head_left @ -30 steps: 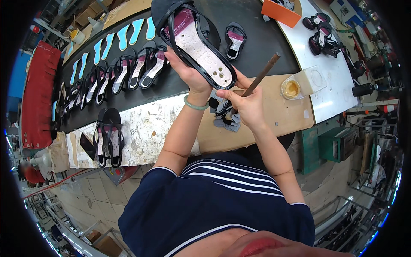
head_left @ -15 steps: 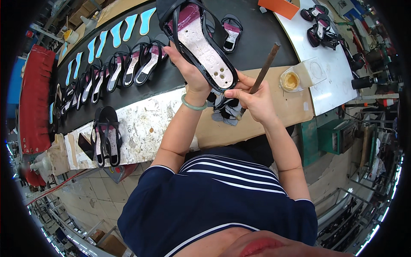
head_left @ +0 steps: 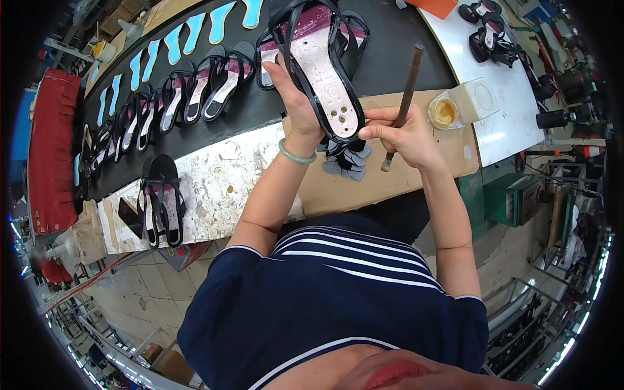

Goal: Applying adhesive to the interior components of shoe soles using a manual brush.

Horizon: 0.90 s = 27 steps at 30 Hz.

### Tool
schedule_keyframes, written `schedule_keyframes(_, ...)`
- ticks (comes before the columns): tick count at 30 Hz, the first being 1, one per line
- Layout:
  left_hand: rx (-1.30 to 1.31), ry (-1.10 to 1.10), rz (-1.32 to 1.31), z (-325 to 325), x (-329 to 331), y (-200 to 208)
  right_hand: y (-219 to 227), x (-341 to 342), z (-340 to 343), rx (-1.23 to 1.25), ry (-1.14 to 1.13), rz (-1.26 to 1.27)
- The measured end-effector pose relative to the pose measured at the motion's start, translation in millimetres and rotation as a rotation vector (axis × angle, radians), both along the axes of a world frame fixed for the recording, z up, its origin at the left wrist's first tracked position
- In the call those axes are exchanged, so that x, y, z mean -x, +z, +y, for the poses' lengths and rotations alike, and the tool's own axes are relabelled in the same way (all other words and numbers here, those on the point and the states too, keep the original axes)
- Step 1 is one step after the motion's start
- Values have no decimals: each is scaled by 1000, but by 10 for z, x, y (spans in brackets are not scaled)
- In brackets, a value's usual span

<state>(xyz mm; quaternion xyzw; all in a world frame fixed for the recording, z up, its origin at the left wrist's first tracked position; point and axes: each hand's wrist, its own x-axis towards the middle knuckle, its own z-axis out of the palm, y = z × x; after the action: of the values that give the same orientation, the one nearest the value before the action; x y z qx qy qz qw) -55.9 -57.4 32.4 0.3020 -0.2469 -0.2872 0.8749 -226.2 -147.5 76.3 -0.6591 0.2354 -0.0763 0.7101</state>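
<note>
My left hand (head_left: 300, 110) supports a black strappy sandal (head_left: 327, 78) from its left side, thumb raised along the edge and other fingers hidden behind it. Its pale footbed, with small holes at the heel and a shiny purple toe area, faces me; the heel end points down. With thumb and fingers my right hand (head_left: 404, 133) touches the heel's right edge. That same hand grips a brown brush (head_left: 409, 84), long and thin, its pale tip pointing down. Below the heel lie several grey and black pieces (head_left: 351, 161), partly covered by the sandal.
Sandals (head_left: 224, 88) stand in a row on the black surface, with light-blue insoles (head_left: 194, 32) behind. One sandal pair (head_left: 162, 201) rests on the stained white board (head_left: 224, 185). A cup of yellowish paste (head_left: 443, 114) stands right, near an orange box (head_left: 437, 6) and more sandals (head_left: 492, 40).
The held sandal has turned a little more upright and its toe end has shifted right. My right hand has moved slightly right, and the brush stands steeper.
</note>
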Motion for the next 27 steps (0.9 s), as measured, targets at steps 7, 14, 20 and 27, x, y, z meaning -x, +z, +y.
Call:
schedule_keyframes(7,-155,-57,196,-66,-67,-311,-14,30,-426,-50,-68,150)
schedule_keyframes(14,-106,-55,168,96,-254,-480,-1225,734,-914,837,117,587)
schedule_keyframes(20,-147,43,-30,62,-291,-415,-1058,382,-1068,675,223,981)
schedule_keyframes(27,-189,92,15,153,-489,-605,-928,249,-1284,348,252,1081)
